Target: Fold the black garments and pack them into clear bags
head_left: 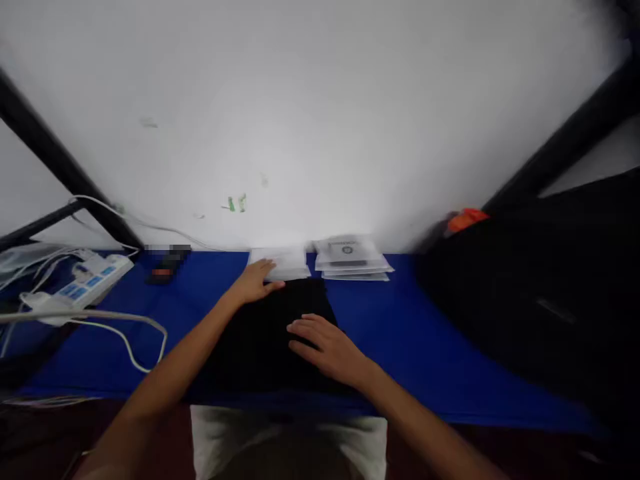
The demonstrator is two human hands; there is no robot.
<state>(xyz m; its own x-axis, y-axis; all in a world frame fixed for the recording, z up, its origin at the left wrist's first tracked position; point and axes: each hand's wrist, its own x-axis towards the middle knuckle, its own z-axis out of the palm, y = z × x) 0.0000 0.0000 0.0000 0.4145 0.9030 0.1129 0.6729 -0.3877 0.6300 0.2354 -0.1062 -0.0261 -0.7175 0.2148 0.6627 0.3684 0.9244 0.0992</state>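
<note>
A black cloth-like item point(260, 347) lies flat on the blue table point(400, 320) right in front of me. My left hand point(255, 281) rests at its far edge, fingers stretched toward a white packet point(287, 263) that they touch. My right hand point(325, 343) lies flat on the black item's middle with fingers spread out. Neither hand holds anything.
A stack of white printed packets point(350, 257) sits by the wall. A white power strip point(85, 283) with cables point(135, 333) lies at the left, next to a small dark object point(167, 263). A large black mass point(530, 300) with an orange piece point(465, 219) fills the right.
</note>
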